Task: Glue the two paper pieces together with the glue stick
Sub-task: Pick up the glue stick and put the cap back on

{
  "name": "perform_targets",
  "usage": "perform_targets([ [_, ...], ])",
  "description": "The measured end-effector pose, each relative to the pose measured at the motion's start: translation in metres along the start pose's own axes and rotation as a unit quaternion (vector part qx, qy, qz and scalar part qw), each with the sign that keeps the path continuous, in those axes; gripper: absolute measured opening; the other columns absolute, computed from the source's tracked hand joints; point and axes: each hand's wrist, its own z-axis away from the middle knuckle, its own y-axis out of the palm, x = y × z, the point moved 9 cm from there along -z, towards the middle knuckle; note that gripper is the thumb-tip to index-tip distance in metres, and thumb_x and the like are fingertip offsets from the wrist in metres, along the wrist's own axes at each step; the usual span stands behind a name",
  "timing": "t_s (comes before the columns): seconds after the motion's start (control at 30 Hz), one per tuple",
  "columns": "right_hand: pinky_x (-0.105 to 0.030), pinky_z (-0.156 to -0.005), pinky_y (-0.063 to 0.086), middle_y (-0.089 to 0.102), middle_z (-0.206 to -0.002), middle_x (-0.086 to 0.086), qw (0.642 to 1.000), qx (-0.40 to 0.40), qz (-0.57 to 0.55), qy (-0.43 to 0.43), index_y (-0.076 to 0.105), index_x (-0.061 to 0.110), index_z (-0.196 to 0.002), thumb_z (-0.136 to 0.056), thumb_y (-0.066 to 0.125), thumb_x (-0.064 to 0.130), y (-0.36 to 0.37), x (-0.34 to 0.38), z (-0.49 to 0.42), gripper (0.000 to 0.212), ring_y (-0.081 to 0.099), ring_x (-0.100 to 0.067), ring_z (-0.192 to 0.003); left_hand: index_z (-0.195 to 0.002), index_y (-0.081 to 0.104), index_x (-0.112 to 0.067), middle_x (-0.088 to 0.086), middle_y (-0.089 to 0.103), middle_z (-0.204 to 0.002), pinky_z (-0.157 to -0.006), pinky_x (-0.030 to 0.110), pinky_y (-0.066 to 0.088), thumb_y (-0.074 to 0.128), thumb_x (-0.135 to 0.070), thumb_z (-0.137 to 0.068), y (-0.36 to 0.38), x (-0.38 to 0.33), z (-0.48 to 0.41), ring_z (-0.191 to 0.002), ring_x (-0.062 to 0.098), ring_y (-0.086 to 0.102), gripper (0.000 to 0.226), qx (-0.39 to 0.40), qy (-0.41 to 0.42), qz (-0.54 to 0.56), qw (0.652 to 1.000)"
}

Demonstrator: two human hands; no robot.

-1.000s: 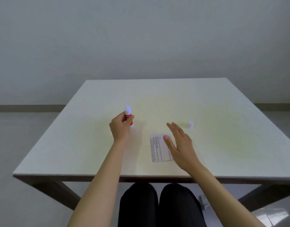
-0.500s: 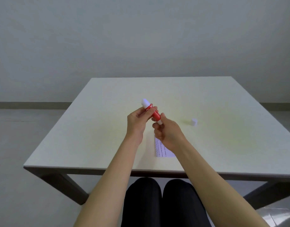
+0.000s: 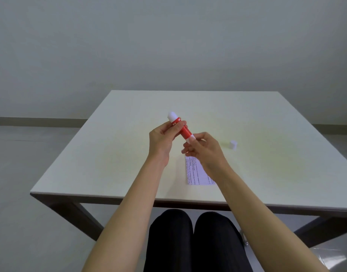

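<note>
A red glue stick with white glue showing at its upper left end is held tilted above the table. My left hand grips its red barrel. My right hand pinches the white base at its lower right end. A printed paper piece lies flat on the table below my right wrist, partly hidden by it. I cannot tell whether a second piece lies with it. The white cap stands on the table to the right of my hands.
The pale square table reaches to a grey wall. Its near edge runs just above my knees. Grey floor shows on the left.
My left hand lifted the glue stick off the table and tilted it toward the middle. My right hand left the paper and took hold of the stick's base.
</note>
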Motion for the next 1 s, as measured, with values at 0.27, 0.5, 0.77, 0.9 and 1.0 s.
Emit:
perform_targets([
  [0.27,-0.028,-0.059,0.052,0.070,-0.078,-0.007,0.995,-0.001,0.055,0.084,0.054,0.009,-0.103,-0.095,0.045,0.041,0.005,-0.019,0.004,0.033,0.065,-0.018,-0.056,-0.078,0.075,-0.020,0.002,0.076,-0.084,-0.087,0.028,0.050,0.075,-0.014,-0.074,-0.008,0.007,0.006,-0.083,0.015,0.071,0.008,-0.015,-0.006,-0.028,0.999],
  [0.5,-0.034,-0.056,0.049,0.064,-0.070,-0.011,0.987,-0.026,0.156,-0.026,0.052,0.007,-0.087,-0.092,0.056,0.017,-0.002,0.000,0.004,0.012,0.061,-0.021,-0.052,-0.076,0.075,-0.020,0.000,0.076,-0.083,-0.082,0.023,0.049,0.075,-0.015,-0.074,-0.006,0.010,0.007,-0.080,0.012,0.072,0.006,-0.020,-0.018,-0.009,1.000],
  [0.77,-0.047,-0.102,0.032,0.037,-0.149,-0.012,0.725,-0.084,0.671,-0.130,0.039,0.025,-0.142,-0.086,0.046,0.060,-0.041,0.013,-0.014,0.067,0.036,-0.034,-0.134,-0.081,0.073,-0.018,-0.002,0.070,-0.071,-0.069,0.015,0.044,0.074,-0.019,-0.076,-0.022,0.012,0.004,-0.071,0.005,0.062,0.005,-0.090,0.004,-0.133,0.987],
  [0.9,-0.046,-0.102,0.034,0.027,-0.151,-0.018,0.638,-0.097,0.761,0.058,0.026,0.024,-0.147,-0.098,0.035,0.037,-0.119,-0.013,-0.025,0.051,0.037,-0.039,-0.128,-0.095,0.072,-0.022,-0.014,0.066,-0.073,-0.070,0.010,0.047,0.072,-0.016,-0.077,-0.024,0.001,0.004,-0.063,-0.010,0.058,0.019,-0.057,0.075,-0.282,0.955],
  [1.0,-0.037,-0.087,0.038,0.056,-0.122,-0.013,0.594,-0.102,0.797,0.038,0.048,0.015,-0.130,-0.097,0.039,0.021,-0.123,-0.012,-0.022,0.035,0.052,-0.033,-0.108,-0.105,0.072,-0.021,-0.010,0.069,-0.087,-0.071,-0.001,0.041,0.072,-0.015,-0.078,-0.017,-0.004,0.006,-0.074,-0.013,0.059,0.028,-0.037,0.101,-0.329,0.938],
])
